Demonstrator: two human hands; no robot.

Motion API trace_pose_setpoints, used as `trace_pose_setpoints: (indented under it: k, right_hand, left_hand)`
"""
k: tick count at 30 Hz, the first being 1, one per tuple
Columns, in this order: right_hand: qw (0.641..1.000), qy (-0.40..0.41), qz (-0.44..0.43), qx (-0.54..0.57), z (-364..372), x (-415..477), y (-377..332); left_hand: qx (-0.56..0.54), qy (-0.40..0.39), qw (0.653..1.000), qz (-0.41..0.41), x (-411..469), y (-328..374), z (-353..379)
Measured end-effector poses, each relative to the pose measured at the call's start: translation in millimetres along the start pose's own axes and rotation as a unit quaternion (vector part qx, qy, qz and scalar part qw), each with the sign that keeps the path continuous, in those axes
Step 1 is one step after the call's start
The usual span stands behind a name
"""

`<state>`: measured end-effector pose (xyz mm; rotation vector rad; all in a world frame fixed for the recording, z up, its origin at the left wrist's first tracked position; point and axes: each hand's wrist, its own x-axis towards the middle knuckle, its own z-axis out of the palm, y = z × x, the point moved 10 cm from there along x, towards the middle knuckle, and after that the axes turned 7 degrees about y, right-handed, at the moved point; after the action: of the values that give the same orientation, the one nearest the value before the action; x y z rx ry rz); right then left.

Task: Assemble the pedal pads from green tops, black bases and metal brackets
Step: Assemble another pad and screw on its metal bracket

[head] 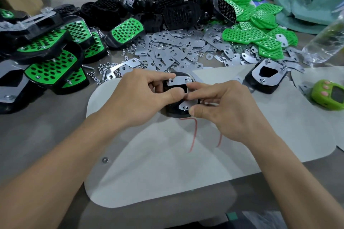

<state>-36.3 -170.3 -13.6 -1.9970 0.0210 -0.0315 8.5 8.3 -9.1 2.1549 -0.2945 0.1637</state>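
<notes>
A black pedal base [174, 110] lies upside down at the table's centre with a metal bracket [179, 82] on its back; screw ends poke up through the bracket. My left hand [141, 95] grips the base's left side, thumb lying over the bracket opening. My right hand [221, 104] pinches the bracket's lower right tab [184, 107] between thumb and fingers. Loose brackets [178, 46] lie in a heap behind, black bases [167, 9] further back, green tops [260, 24] at the right. Assembled pads [50, 50] are stacked at the left.
Another base with a bracket [266, 76] sits to the right. A green gadget [329, 95] and a clear plastic bottle [323, 42] are at the right edge. Small nuts [104, 69] are scattered left of centre. A white paper template [167, 154] covers the near table.
</notes>
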Motion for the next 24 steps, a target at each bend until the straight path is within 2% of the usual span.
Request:
trace_pose_setpoints:
  k: [4,10,15,19,24]
  right_hand:
    - [1.0,-0.007,0.003,0.005,0.8,0.3,0.7]
    - [1.0,-0.023,0.0,-0.008,3.3,4.7,1.2]
    - [0.998,-0.055,-0.004,-0.022,4.8,4.1,2.3]
    - [0.999,-0.042,0.001,0.018,4.3,2.4,5.1]
    - [1.0,0.002,-0.016,0.003,2.4,3.5,1.9]
  left_hand:
    - [0.072,-0.024,0.997,0.014,-7.6,5.7,3.0]
    - [0.015,-0.05,0.998,-0.027,-3.3,-0.4,9.6]
    - [0.041,-0.056,0.997,-0.026,-6.8,-3.3,13.7]
    - [0.042,-0.068,0.997,-0.007,-8.1,-4.2,11.0]
    - [0.025,-0.09,0.996,-0.007,-7.9,-4.8,11.8]
